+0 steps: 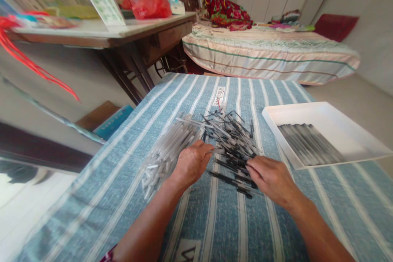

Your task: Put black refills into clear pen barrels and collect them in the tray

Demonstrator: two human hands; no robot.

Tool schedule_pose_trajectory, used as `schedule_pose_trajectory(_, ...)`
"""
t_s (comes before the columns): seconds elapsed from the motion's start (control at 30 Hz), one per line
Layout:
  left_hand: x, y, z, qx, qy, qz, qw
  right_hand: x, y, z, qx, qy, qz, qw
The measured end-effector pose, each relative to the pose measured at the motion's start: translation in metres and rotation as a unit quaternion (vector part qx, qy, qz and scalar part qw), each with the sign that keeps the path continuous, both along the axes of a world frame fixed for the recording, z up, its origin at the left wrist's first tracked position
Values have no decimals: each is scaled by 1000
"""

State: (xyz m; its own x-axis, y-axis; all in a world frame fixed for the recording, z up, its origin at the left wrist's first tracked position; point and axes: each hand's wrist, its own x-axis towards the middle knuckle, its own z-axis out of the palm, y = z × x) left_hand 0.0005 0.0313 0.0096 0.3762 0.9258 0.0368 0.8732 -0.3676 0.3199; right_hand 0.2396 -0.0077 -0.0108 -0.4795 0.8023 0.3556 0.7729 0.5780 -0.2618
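Observation:
My left hand [194, 160] is closed on a thin clear tube [217, 151] that points right, between two piles. Left of it lies a heap of clear plastic tubes [175, 143]. My right hand [270, 176] is closed at the right edge of a loose pile of black and clear pen parts [229, 133]; what its fingertips pinch is too small and blurred to name. Several black pieces [230, 180] lie in front of that pile. At the right, a white box [346, 131] holds a row of dark-and-clear pens [310, 144].
A blue striped cloth [123, 196] covers the table. Behind stands a bed [270, 53] with folded bedding. At the upper left, a desk [92, 35] carries a red plastic bag [150, 3], and red strings [39, 71] hang off its edge. A blue box [113, 122] sits below.

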Motion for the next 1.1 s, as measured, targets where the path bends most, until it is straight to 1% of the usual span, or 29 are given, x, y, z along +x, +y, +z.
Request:
schedule_pose_trajectory(0.13, 1, -2, -1, 2, 20, -4, 1000, -1, 0, 1, 1, -19, 2, 1000)
schedule_pose_trajectory(0.27, 3, -3, 2, -13, 37, -2, 999, -1, 0, 2, -4, -38, -3, 999)
schedule_pose_trajectory(0.43, 6, -5, 7, -5, 95, -16, 995, -1, -1, 3, 8, -51, -1, 999)
schedule_pose_trajectory(0.57, 9, -7, 6, 2, 136, -39, 990, -1, -2, 6, 29, -54, 6, 998)
schedule_pose_trajectory(0.9, 11, -9, 6, 10, 142, -55, 988, -2, -4, 10, 39, -56, 7, 998)
schedule_pose_trajectory(1.1, 11, -9, 7, -11, 136, -65, 989, -2, -4, 10, 31, -52, 9, 998)
